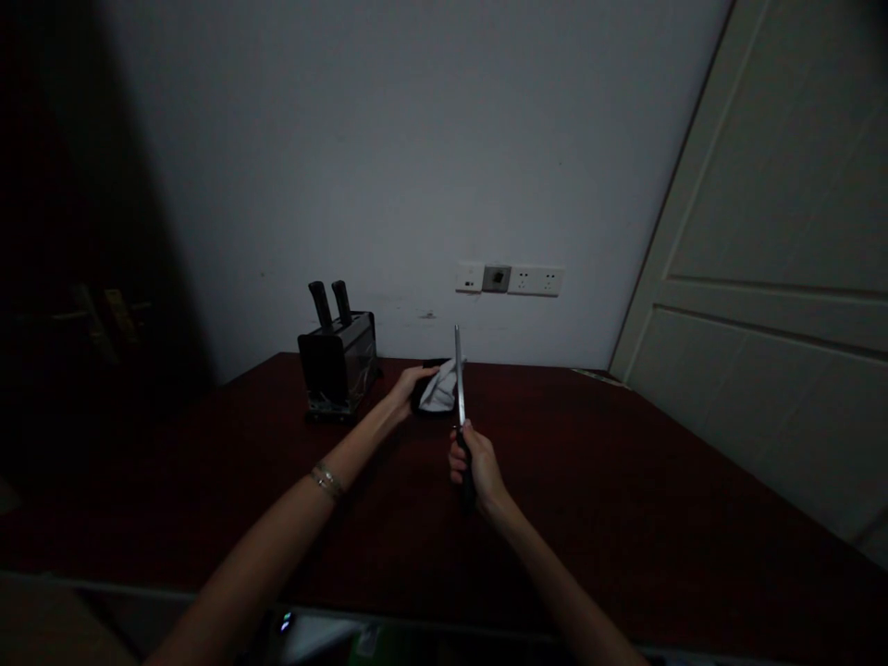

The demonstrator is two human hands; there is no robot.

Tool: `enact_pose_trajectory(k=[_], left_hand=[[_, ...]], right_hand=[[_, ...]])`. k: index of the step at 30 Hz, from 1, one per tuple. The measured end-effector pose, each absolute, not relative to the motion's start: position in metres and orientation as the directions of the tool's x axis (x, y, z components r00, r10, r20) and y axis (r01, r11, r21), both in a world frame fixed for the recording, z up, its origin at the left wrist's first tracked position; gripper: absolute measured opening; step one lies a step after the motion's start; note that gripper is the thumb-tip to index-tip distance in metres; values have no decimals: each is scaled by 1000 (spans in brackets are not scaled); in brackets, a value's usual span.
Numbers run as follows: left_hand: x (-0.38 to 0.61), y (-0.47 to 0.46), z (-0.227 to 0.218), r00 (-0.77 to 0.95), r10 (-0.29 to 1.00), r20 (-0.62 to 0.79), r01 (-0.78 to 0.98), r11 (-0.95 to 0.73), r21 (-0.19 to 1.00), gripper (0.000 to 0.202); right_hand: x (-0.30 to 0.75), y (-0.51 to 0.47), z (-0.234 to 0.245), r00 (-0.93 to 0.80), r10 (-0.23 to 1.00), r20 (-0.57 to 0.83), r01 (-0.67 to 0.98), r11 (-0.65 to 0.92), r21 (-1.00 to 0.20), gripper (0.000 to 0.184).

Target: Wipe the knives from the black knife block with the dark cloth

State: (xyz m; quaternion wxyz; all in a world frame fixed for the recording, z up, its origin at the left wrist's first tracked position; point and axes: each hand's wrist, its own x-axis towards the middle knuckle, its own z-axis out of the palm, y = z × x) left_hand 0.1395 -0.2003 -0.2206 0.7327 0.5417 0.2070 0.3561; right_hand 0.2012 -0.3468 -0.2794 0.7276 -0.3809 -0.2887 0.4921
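My right hand [477, 462] is wrapped round the black handle of a knife [460, 379]. Its narrow metal blade points up and away from me, seen almost edge-on. Just left of the blade, my left hand [409, 387] grips a white cloth [438, 390], with the thumb lying along its top. Cloth and blade overlap in view; whether they touch I cannot tell. Something black [418, 403] shows around the cloth, too dark to make out. To the left stands a dark knife block [339, 361] with two black-handled knives [331, 305] upright in it.
The dark red tabletop [555, 481] runs back to a pale wall [402, 166]. Wall sockets [534, 280] sit above its rear edge. A white panelled door [777, 277] borders the right side. Several items lie below the front edge, mostly in shadow.
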Motion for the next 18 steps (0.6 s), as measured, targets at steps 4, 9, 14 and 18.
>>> enact_pose_trajectory(k=[4,9,14,18], left_hand=[[129,-228,-257,846,528,72,-246,267,932,26],[127,-246,-269,942,335,16,-142,355,924,35],[130,-253,-259,917,399,16,-158,327,932,34],[136,-256,-255,848,530,23,-181,248,952,30]], right_hand=[[204,-344,-280,393,918,58,-411,231,-882,47],[205,-341,-284,425,900,92,-349,256,-901,47],[204,-342,-286,406,909,97,-343,250,-906,46],[203,-341,-287,409,907,102,-344,256,-903,45]])
